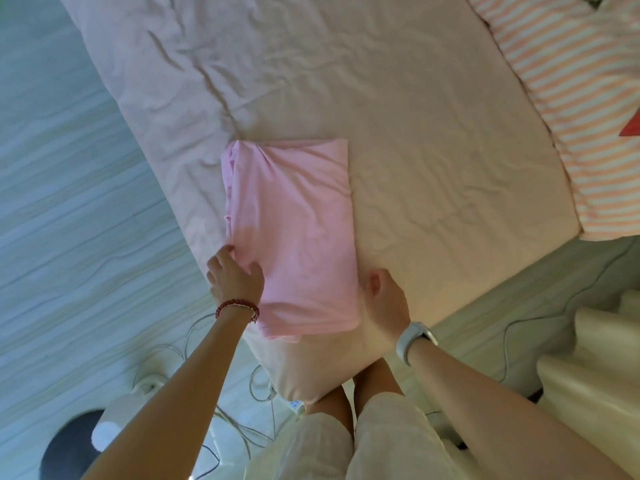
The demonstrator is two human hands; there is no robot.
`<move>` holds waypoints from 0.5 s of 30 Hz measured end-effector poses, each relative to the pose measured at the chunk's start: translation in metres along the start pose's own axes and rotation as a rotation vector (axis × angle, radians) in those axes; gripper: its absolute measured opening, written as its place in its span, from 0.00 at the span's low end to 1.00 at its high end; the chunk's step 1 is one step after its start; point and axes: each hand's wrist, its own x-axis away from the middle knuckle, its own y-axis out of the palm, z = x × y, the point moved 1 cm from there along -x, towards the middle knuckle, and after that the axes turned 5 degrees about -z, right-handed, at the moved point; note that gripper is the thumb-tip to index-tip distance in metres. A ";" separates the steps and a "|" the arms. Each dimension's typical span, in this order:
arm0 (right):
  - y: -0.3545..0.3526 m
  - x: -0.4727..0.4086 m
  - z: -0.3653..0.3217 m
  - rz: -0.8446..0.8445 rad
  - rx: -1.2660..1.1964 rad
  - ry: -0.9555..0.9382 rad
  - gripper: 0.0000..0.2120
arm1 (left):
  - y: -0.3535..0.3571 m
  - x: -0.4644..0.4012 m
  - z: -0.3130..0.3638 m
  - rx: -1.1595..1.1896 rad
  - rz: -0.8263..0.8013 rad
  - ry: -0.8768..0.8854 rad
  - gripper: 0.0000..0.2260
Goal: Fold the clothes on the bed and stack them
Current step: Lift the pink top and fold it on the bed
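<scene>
My left hand [235,277] pinches the soft, light pink shirt [294,233] at its lower-left edge; my right hand [386,299] lies beside it, fingers hidden, so I cannot tell their state.

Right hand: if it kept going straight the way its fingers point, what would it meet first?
The right hand already touches the near right edge of the folded pink garment. Beyond that, probably only the bare pink sheet; depth is hard to judge.

A bed [398,109] with a wrinkled pale pink sheet fills the middle and top of the frame. A pink-and-white striped cover [571,109] lies at upper right. Pale wood-grain floor [62,209] runs down the left (the light is cool and bluish there), with white cables [249,382] tangled at bottom centre.
</scene>
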 end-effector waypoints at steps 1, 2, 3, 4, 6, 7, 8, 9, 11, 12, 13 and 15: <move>-0.003 -0.012 -0.014 0.042 -0.020 -0.035 0.10 | -0.003 -0.009 0.010 -0.019 0.027 0.034 0.22; -0.006 -0.025 -0.029 0.084 -0.027 -0.083 0.11 | -0.005 -0.019 0.021 -0.024 0.051 0.069 0.23; -0.009 -0.039 -0.044 0.119 -0.025 -0.135 0.11 | -0.008 -0.030 0.032 -0.016 0.069 0.099 0.23; -0.012 -0.054 -0.060 0.144 -0.022 -0.183 0.12 | -0.012 -0.042 0.044 0.000 0.086 0.118 0.23; -0.022 -0.083 -0.089 0.168 -0.013 -0.240 0.13 | -0.020 -0.067 0.065 0.036 0.126 0.116 0.25; -0.027 -0.097 -0.102 0.174 0.005 -0.261 0.14 | -0.024 -0.080 0.074 0.048 0.141 0.116 0.24; -0.031 -0.112 -0.113 0.178 0.047 -0.287 0.15 | -0.027 -0.093 0.081 0.049 0.146 0.121 0.23; -0.035 -0.125 -0.123 0.178 0.116 -0.324 0.16 | -0.029 -0.104 0.087 0.031 0.138 0.126 0.21; -0.039 -0.147 -0.140 0.139 0.286 -0.418 0.18 | -0.032 -0.121 0.095 -0.025 0.109 0.133 0.19; -0.040 -0.155 -0.146 0.104 0.357 -0.453 0.19 | -0.032 -0.127 0.097 -0.025 0.112 0.142 0.17; -0.042 -0.162 -0.150 0.074 0.416 -0.471 0.18 | -0.033 -0.131 0.099 0.002 0.129 0.152 0.15; -0.046 -0.174 -0.157 0.024 0.506 -0.473 0.16 | -0.034 -0.136 0.100 0.107 0.150 0.161 0.12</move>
